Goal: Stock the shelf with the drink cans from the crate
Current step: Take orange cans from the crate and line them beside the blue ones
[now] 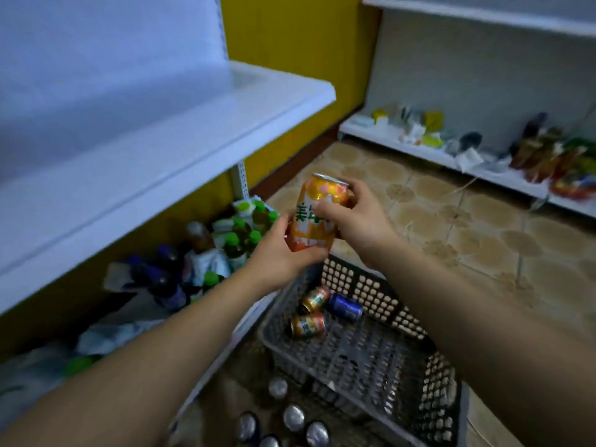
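I hold an orange drink can [317, 201] upright above the crate, with both hands on it. My left hand [280, 253] grips its bottom from below-left, and my right hand [358, 217] wraps its right side and front. Below stands a grey plastic crate [364, 356] holding two orange cans [308, 324] and a blue can [345, 306], all lying on their sides. The white shelf [161, 150] runs along the left, its top bare. Several upright cans [293, 417] stand on the floor just in front of the crate.
Under the white shelf, bottles with green caps [238, 233] and dark bottles [167, 285] crowd the lower level. A second white shelf [451, 156] at the back right carries packets and snack bags. Tan patterned floor tiles [467, 227] lie between the shelves.
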{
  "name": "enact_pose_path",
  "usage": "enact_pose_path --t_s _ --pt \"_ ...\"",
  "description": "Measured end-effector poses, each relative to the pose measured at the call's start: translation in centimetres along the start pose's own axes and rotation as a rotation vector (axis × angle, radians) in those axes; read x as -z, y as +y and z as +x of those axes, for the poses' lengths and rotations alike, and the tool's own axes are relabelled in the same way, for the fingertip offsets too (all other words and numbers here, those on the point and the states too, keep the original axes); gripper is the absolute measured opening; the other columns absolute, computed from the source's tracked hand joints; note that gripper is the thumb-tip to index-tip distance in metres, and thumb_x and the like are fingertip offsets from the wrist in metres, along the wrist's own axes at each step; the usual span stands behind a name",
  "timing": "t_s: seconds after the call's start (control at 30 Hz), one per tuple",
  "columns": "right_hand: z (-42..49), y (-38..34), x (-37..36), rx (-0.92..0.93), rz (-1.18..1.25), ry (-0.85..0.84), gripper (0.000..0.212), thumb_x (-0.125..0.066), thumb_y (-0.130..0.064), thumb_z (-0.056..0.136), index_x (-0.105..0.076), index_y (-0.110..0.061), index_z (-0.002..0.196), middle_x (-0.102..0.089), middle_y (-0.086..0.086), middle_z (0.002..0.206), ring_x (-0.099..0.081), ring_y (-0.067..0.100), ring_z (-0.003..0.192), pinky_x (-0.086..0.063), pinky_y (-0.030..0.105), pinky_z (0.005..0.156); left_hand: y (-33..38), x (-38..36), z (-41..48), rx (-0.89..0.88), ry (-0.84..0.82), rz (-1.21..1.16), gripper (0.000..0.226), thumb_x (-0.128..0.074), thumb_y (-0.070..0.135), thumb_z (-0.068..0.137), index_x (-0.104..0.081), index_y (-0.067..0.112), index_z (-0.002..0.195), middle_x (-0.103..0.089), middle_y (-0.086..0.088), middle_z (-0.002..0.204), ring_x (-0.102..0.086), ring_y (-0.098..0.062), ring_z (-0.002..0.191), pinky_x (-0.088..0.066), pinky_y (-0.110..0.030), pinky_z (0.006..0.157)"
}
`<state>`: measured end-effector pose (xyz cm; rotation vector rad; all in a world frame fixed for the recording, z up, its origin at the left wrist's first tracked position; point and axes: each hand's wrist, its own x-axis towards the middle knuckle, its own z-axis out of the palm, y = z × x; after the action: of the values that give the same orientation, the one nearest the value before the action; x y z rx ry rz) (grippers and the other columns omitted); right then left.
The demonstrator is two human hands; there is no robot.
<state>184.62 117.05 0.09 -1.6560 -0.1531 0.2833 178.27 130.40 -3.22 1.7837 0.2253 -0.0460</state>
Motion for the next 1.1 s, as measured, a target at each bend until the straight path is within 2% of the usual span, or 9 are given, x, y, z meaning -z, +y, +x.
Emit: enact_pose_path --t_s 0.17,0.3,0.4,0.5,0.6,0.73,0.87,0.97,1.1 --pt "-4.3 -8.8 -7.6 0.177 -0.043 -0.143 0.072 -0.078 -0.036 0.057 -0.052 -0.026 0.122 -0.065 0.001 0.106 -0.067 0.022 0.097 -0.058 0.043 0.080 5.0 8.7 -7.8 -0.069 0.146 0.072 0.070 -0.082 0.025 0.071 -0.038 0.029 0.126 -0.061 0.006 0.115 -0.061 -0.008 0.100 -0.051 -0.028 0.089" --pt "-7.7 -13.4 -14.3 0.290 -0.076 -0.273 0.063 -0.078 -0.027 0.071 -0.050 -0.025 0.127 -0.062 -0.001 0.104 -0.066 0.023 0.092 -0.059 0.042 0.074 6.7 15.9 -14.0 -0.076 0.299 0.161 0.074 -0.080 0.024 0.074 -0.036 0.024 0.134 -0.059 0.006 0.113 -0.060 -0.013 0.105 -0.049 -0.036 0.097" --pt "-10.4 -15.3 -19.6 0.333 -0.066 -0.388 0.062 -0.076 -0.017 0.079 -0.045 -0.021 0.133 -0.058 -0.002 0.106 -0.062 0.012 0.089 -0.053 0.027 0.069 6.7 21.2 -19.0 0.000 0.407 0.310 0.091 -0.078 0.036 0.075 -0.025 0.021 0.148 -0.050 -0.001 0.134 -0.049 -0.018 0.125 -0.043 -0.035 0.102" --pt "-13.0 -16.2 -24.5 0.359 -0.080 -0.494 0.063 -0.074 -0.012 0.081 -0.043 -0.017 0.135 -0.055 -0.001 0.108 -0.057 0.002 0.087 -0.050 0.028 0.075 5.7 26.2 -24.2 0.129 0.502 0.546 0.090 -0.071 0.051 0.077 -0.025 0.021 0.149 -0.034 -0.002 0.151 -0.036 -0.019 0.137 -0.036 -0.032 0.107" --pt "-14.5 -15.9 -28.5 0.366 -0.103 -0.563 0.063 -0.074 -0.013 0.081 -0.042 -0.019 0.135 -0.054 -0.011 0.100 -0.056 0.001 0.086 -0.049 0.032 0.080 3.7 30.0 -28.8 0.317 0.504 0.869 0.085 -0.056 0.066 0.081 -0.028 0.022 0.148 -0.027 0.000 0.155 -0.032 -0.020 0.139 -0.030 -0.038 0.112" --pt "-15.5 -15.3 -32.5 0.399 -0.146 -0.608 0.061 -0.074 -0.014 0.081 -0.043 -0.024 0.132 -0.052 -0.018 0.098 -0.055 -0.001 0.085 -0.049 0.031 0.084 1.4 31.8 -31.6 0.545 0.428 1.033 0.083 -0.029 0.080 0.081 -0.009 0.038 0.151 0.002 0.010 0.161 0.001 -0.018 0.148 -0.002 -0.056 0.116" --pt "-14.7 -15.3 -35.2 0.445 -0.194 -0.645 0.067 -0.074 -0.017 0.082 -0.039 -0.023 0.139 -0.055 -0.003 0.118 -0.058 0.015 0.105 -0.049 0.038 0.097 0.8 32.1 -31.5 0.531 0.461 1.080 0.084 -0.020 0.083 0.079 -0.001 0.042 0.150 0.009 0.012 0.160 0.009 -0.017 0.148 0.003 -0.061 0.113" --pt "-13.1 -15.7 -36.3 0.503 -0.324 -0.643 0.072 -0.071 -0.027 0.086 -0.032 -0.029 0.146 -0.040 0.001 0.128 -0.051 0.018 0.111 -0.047 0.037 0.098 0.6 32.0 -31.5 0.532 0.447 1.099 0.084 -0.018 0.082 0.080 0.001 0.041 0.150 0.010 0.011 0.160 0.010 -0.016 0.148 0.004 -0.060 0.114" --pt "-11.5 -15.6 -37.8 0.532 -0.385 -0.590 0.071 -0.067 -0.025 0.089 -0.029 -0.026 0.148 -0.052 0.006 0.131 -0.054 0.024 0.117 -0.049 0.044 0.099 0.2 32.1 -31.6 0.531 0.448 1.088 0.085 -0.017 0.083 0.079 0.002 0.041 0.150 0.011 0.011 0.160 0.012 -0.015 0.147 0.006 -0.058 0.115"
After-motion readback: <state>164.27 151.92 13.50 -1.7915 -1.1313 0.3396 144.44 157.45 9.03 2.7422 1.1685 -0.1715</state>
